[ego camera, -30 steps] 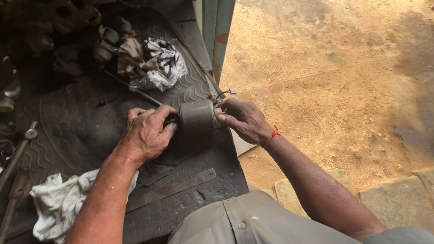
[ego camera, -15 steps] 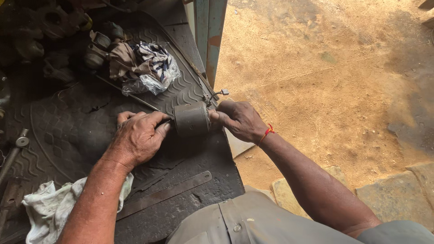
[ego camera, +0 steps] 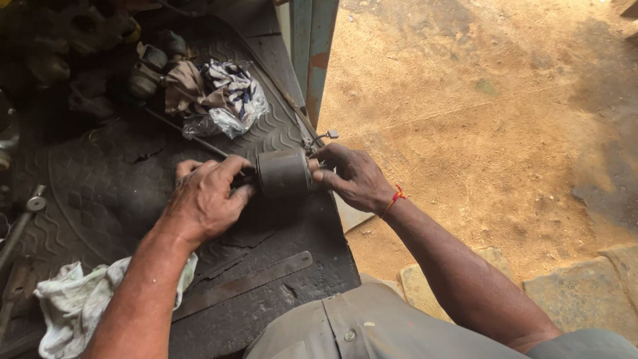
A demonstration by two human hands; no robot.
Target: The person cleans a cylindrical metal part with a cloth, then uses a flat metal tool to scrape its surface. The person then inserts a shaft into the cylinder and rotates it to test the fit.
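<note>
A dark, greasy metal cylinder (ego camera: 284, 173) lies on its side on the black ribbed rubber mat (ego camera: 93, 193). My left hand (ego camera: 206, 196) grips its left end with the fingers curled over it. My right hand (ego camera: 352, 176), with a red thread at the wrist, presses fingertips against the cylinder's right end. A small metal fitting (ego camera: 319, 138) sticks up just behind the right hand.
A white rag (ego camera: 73, 299) lies at the near left. A flat metal bar (ego camera: 246, 282) rests near the mat's front edge. A patterned cloth bundle (ego camera: 222, 96) and dark metal parts (ego camera: 73, 46) sit at the back. Sandy ground (ego camera: 478, 100) drops off to the right.
The view has shifted a little, so hands and cylinder sit slightly lower left in the frame. Both hands keep their hold on the cylinder.
</note>
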